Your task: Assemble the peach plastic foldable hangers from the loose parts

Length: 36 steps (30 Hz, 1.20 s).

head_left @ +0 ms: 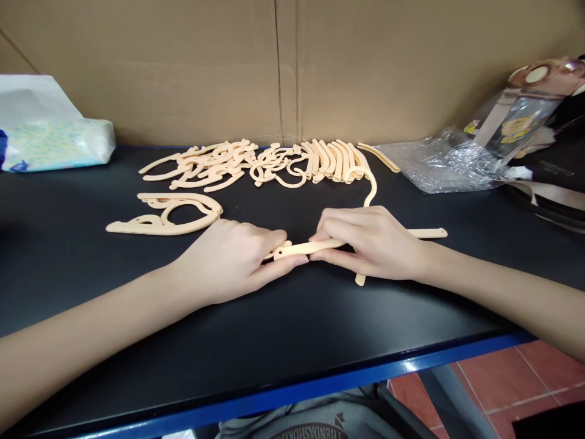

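Note:
Both hands meet at the middle of a black table (283, 329). My left hand (233, 259) is closed, pinching the left end of a thin peach plastic hanger piece (311, 247). My right hand (372, 241) is closed over the same piece; its straight arm (429, 232) sticks out to the right, a hook (371, 189) curves up behind the hand and a short end (360, 280) pokes out below. A pile of peach hanger parts (269, 161) lies behind the hands, and assembled hanger parts (171, 214) lie at the left.
A tissue pack (55, 143) lies at the far left. Crumpled clear plastic wrap (439, 161) and a packaged item (525, 110) sit at the right. A cardboard wall (292, 67) backs the table. The blue table edge (320, 384) runs along the front.

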Each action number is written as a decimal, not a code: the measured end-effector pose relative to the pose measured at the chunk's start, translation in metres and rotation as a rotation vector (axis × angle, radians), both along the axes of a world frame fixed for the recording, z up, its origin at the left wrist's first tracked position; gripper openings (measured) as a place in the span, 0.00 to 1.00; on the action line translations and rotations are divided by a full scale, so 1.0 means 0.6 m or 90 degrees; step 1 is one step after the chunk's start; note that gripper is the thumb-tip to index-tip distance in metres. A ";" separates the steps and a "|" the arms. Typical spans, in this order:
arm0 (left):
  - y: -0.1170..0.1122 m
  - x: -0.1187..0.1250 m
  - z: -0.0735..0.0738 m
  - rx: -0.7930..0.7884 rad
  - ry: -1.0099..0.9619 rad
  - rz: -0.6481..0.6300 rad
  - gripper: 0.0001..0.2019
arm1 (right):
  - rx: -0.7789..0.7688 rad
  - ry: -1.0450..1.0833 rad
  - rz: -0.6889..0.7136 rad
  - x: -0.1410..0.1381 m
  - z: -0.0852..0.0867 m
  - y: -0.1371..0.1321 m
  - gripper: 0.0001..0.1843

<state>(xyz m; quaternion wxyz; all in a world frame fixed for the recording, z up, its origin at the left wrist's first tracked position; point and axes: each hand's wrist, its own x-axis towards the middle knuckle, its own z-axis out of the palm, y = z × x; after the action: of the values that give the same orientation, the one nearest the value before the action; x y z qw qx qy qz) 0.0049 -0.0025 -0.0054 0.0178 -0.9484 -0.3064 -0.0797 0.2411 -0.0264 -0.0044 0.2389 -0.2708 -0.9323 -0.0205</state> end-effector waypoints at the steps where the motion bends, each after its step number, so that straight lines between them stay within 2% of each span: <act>1: 0.000 0.000 -0.001 0.006 -0.002 -0.003 0.24 | -0.007 0.003 -0.001 0.000 -0.001 0.000 0.10; 12: 0.000 0.001 0.007 -0.013 0.003 -0.009 0.25 | -0.058 0.025 -0.007 0.002 -0.003 0.000 0.11; 20: -0.002 0.001 0.012 -0.046 0.041 0.016 0.23 | -0.018 -0.002 -0.001 -0.001 -0.002 -0.001 0.10; 29: -0.003 0.002 0.013 0.001 0.022 -0.014 0.24 | -0.037 0.001 0.002 0.000 -0.004 0.000 0.09; 36: 0.000 0.001 0.006 0.029 -0.005 -0.038 0.24 | -0.008 -0.001 0.005 0.000 -0.003 -0.001 0.07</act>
<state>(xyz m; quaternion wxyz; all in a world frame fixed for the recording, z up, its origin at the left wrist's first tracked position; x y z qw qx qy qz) 0.0053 -0.0024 -0.0018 0.0362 -0.9562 -0.2759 -0.0907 0.2409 -0.0271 -0.0061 0.2366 -0.2685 -0.9337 -0.0140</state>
